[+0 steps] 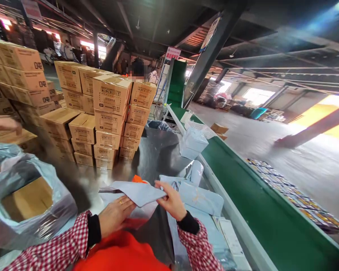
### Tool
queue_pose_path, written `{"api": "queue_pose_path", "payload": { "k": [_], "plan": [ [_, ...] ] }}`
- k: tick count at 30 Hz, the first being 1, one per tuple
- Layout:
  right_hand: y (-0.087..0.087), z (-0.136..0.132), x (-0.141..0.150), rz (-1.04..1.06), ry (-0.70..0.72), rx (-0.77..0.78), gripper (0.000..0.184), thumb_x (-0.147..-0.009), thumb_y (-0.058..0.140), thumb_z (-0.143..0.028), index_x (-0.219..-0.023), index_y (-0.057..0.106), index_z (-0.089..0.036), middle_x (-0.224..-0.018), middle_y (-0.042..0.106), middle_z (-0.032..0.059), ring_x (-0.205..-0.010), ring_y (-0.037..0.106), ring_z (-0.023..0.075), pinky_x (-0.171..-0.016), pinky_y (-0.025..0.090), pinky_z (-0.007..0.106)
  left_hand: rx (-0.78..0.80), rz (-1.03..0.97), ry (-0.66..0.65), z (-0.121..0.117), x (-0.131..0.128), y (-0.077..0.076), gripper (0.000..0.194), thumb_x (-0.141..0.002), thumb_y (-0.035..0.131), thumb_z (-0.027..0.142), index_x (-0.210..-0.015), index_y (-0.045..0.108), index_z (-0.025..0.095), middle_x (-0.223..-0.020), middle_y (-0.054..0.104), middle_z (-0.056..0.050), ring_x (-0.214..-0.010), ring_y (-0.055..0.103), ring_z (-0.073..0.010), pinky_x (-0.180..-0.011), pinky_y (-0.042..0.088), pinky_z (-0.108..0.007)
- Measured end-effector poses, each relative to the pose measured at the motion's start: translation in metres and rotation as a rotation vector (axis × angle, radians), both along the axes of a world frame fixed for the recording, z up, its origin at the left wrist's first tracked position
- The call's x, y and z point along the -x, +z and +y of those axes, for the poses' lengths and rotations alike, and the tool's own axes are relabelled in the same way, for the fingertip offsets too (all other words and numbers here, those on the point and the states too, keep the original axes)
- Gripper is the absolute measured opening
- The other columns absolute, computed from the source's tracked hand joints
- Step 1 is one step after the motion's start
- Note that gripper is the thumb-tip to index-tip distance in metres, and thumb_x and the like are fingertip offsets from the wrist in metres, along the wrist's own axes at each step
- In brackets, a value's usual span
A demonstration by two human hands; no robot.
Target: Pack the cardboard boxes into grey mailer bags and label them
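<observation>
As the flat, pale-grey plastic bag [145, 191] toward the near edge of the grey metal desk [158, 146] looks light and limp, the right hand [171, 200] sensibly pinches its corner between fingers, the left hand's [114, 215] grasp being unclear.

Stacked cartons [109, 122] stand beyond the worktop [158, 150], at left. Packages [202, 198] lie between the held mailer [142, 192] and the conveyor belt [243, 180].

The right hand [171, 201] pinches a pale mailer [142, 191], the left hand [115, 215] touching it; a green conveyor belt [243, 180] flanks the desk [158, 150].
</observation>
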State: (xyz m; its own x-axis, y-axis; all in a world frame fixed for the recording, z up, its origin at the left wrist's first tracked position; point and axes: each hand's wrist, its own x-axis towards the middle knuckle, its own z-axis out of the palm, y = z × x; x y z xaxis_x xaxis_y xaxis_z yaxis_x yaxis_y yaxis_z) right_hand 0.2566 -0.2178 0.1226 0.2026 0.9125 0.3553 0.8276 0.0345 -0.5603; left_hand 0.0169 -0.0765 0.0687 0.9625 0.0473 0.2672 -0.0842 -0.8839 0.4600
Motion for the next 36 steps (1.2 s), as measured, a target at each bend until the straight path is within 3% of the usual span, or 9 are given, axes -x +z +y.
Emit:
{"api": "queue_pose_path", "payload": {
  "k": [5, 11, 17, 20, 23, 26, 28, 32, 36],
  "plan": [
    [-0.028, -0.001, -0.010, -0.080, 0.323, 0.051, 0.041, -0.077, 0.044, 0.001, -0.092, 0.075, -0.021, -0.083, 0.065, 0.0039, -0.078, 0.064, 0.0141, -0.069, 0.052, 0.024, -0.043, 0.183, 0.081, -0.005, 0.004, 0.000, 0.044, -0.090, 0.054, 0.025, -0.133, 0.050, 0.019, -0.134, 0.058, -0.011, -0.123, 0.053, -0.0285, -0.103, 0.045, -0.044],
    [-0.055, -0.021, -0.027, -0.362, 0.356, 0.158, 0.047, -0.075, 0.048, 0.001, -0.103, 0.073, -0.027, -0.082, 0.063, 0.0009, -0.059, 0.055, 0.0095, -0.052, 0.039, 0.019, -0.066, 0.125, 0.164, -0.009, 0.010, -0.023, 0.037, -0.096, 0.043, 0.032, -0.129, 0.053, 0.020, -0.122, 0.065, -0.009, -0.115, 0.057, -0.0246, -0.105, 0.041, -0.042],
    [-0.078, -0.025, -0.017, -0.391, 0.371, 0.094, 0.043, -0.084, 0.042, -0.007, -0.113, 0.069, -0.024, -0.087, 0.068, 0.0044, -0.055, 0.054, 0.0102, -0.049, 0.037, 0.021, -0.080, 0.187, 0.176, -0.010, 0.011, -0.014, 0.033, -0.098, 0.038, 0.034, -0.117, 0.061, 0.019, -0.103, 0.070, -0.008, -0.101, 0.062, -0.0220, -0.102, 0.042, -0.039],
    [-0.059, -0.039, -0.026, -0.185, 0.472, 0.220, 0.040, -0.084, 0.049, -0.011, -0.117, 0.068, -0.025, -0.094, 0.072, 0.0065, -0.061, 0.062, 0.0134, -0.050, 0.041, 0.022, -0.126, 0.182, 0.177, -0.010, 0.010, -0.012, 0.034, -0.098, 0.040, 0.032, -0.122, 0.058, 0.018, -0.100, 0.070, -0.008, -0.099, 0.062, -0.0215, -0.102, 0.042, -0.039],
    [-0.006, -0.038, -0.050, 0.132, 0.679, 0.447, 0.028, -0.088, 0.055, -0.021, -0.108, 0.073, -0.025, -0.078, 0.073, 0.0026, -0.062, 0.064, 0.0136, -0.050, 0.044, 0.021, -0.163, 0.139, 0.177, -0.011, 0.010, -0.017, 0.032, -0.098, 0.041, 0.032, -0.120, 0.060, 0.018, -0.096, 0.070, -0.007, -0.096, 0.063, -0.0211, -0.100, 0.043, -0.038],
    [0.043, -0.002, -0.059, 0.131, 0.512, 0.411, 0.031, -0.093, 0.050, -0.034, -0.110, 0.073, -0.022, -0.086, 0.074, 0.0043, -0.072, 0.066, 0.0147, -0.064, 0.050, 0.024, -0.211, 0.129, 0.192, -0.011, 0.011, -0.021, 0.031, -0.098, 0.040, 0.033, -0.113, 0.064, 0.018, -0.094, 0.070, -0.007, -0.092, 0.064, -0.0210, -0.096, 0.045, -0.038],
    [0.049, 0.032, -0.041, 0.030, 0.418, 0.360, 0.035, -0.095, 0.046, -0.036, -0.117, 0.069, -0.021, -0.101, 0.073, 0.0060, -0.085, 0.067, 0.0169, -0.076, 0.051, 0.027, -0.249, 0.141, 0.190, -0.011, 0.010, -0.020, 0.031, -0.098, 0.041, 0.033, -0.109, 0.065, 0.018, -0.094, 0.070, -0.008, -0.090, 0.064, -0.0210, -0.095, 0.045, -0.038],
    [0.000, 0.073, 0.029, -0.328, 0.286, 0.374, 0.038, -0.095, 0.047, -0.026, -0.131, 0.059, -0.026, -0.111, 0.070, 0.0072, -0.090, 0.065, 0.0181, -0.078, 0.050, 0.028, -0.277, 0.107, 0.198, -0.011, 0.010, -0.018, 0.028, -0.096, 0.046, 0.032, -0.113, 0.065, 0.019, -0.100, 0.070, -0.008, -0.091, 0.064, -0.0200, -0.096, 0.045, -0.037],
    [-0.044, 0.063, 0.062, -0.414, 0.244, 0.385, 0.042, -0.096, 0.044, -0.024, -0.135, 0.053, -0.033, -0.114, 0.068, 0.0063, -0.088, 0.066, 0.0188, -0.071, 0.050, 0.028, -0.307, 0.039, 0.242, -0.015, 0.011, -0.025, 0.024, -0.096, 0.047, 0.029, -0.103, 0.066, 0.017, -0.104, 0.070, -0.009, -0.087, 0.065, -0.0191, -0.095, 0.046, -0.037]
  ]
}}
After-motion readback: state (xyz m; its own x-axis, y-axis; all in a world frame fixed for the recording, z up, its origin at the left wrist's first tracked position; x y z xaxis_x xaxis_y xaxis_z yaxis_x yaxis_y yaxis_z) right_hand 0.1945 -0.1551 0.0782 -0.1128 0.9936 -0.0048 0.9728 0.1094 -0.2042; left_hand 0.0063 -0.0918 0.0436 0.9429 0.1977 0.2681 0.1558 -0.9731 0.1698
